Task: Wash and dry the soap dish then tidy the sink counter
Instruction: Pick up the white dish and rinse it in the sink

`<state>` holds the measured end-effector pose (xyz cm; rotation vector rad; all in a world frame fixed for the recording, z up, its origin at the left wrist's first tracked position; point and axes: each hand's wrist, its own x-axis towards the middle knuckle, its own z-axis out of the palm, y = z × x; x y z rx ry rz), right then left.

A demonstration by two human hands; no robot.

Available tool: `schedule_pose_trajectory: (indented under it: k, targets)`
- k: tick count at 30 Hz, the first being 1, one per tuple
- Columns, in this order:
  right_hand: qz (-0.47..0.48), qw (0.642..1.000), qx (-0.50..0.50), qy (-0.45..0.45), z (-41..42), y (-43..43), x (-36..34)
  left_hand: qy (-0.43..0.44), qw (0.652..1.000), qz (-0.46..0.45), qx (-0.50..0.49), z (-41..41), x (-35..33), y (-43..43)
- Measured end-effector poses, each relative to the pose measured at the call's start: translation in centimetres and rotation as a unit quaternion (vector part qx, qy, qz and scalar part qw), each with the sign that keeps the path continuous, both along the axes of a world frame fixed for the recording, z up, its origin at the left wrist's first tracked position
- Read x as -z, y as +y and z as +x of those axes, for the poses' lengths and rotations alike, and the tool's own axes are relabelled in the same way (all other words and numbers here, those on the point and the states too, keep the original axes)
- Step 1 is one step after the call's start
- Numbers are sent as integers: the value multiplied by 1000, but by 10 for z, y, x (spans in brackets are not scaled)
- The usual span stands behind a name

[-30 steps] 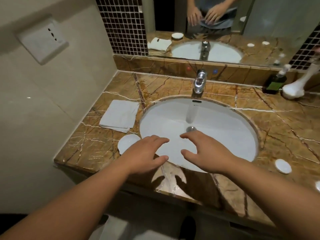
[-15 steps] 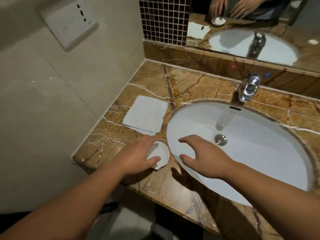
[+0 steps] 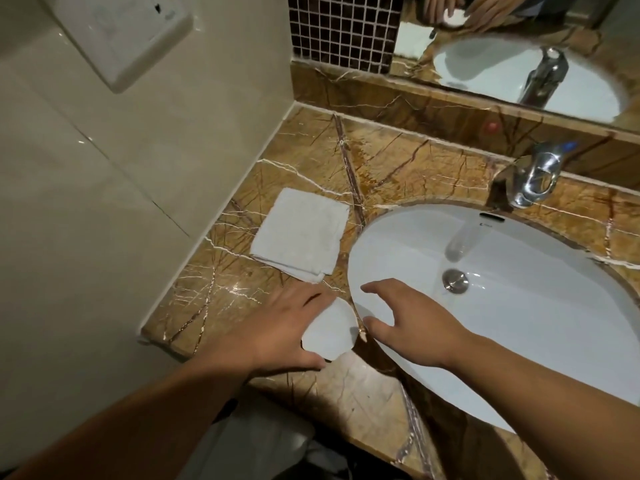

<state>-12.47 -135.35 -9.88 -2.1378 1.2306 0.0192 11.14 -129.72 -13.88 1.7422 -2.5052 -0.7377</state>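
A small round white soap dish [image 3: 332, 330] lies on the brown marble counter [image 3: 311, 157] just left of the white sink basin [image 3: 519, 306]. My left hand [image 3: 277, 327] covers the dish's left side, fingers over its top edge and thumb under its lower edge, gripping it. My right hand [image 3: 408, 323] hovers over the basin's left rim, just right of the dish, fingers spread and holding nothing. A folded white towel [image 3: 301, 233] lies on the counter behind the dish.
A chrome faucet [image 3: 533, 178] stands behind the basin, and a drain plug [image 3: 454, 280] sits in the bowl. A mirror [image 3: 519, 46] runs along the back. The tiled wall [image 3: 104, 185] with a white socket plate [image 3: 121, 32] bounds the counter on the left.
The view has swung left and moved closer. My left hand went from over the basin's front rim to the soap dish and closed around it. My right hand followed leftward, staying open.
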Motion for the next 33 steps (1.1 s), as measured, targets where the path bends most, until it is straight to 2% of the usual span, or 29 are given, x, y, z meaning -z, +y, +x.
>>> schedule_pose_trajectory:
  k: [14,22,27,33]
  targets:
    - [12,999,29,-12,-18,-12,8,-44,998,-8,51,-13,4,-18]
    - [10,996,84,-14,-56,-18,1,-48,996,-5,77,-57,-18,-64]
    - [9,991,136,-13,-87,-19,-3,-107,984,-36,134,-95,-33,-97]
    - [5,982,188,-22,-113,-19,-5,-221,955,-98,170,-138,-47,-113]
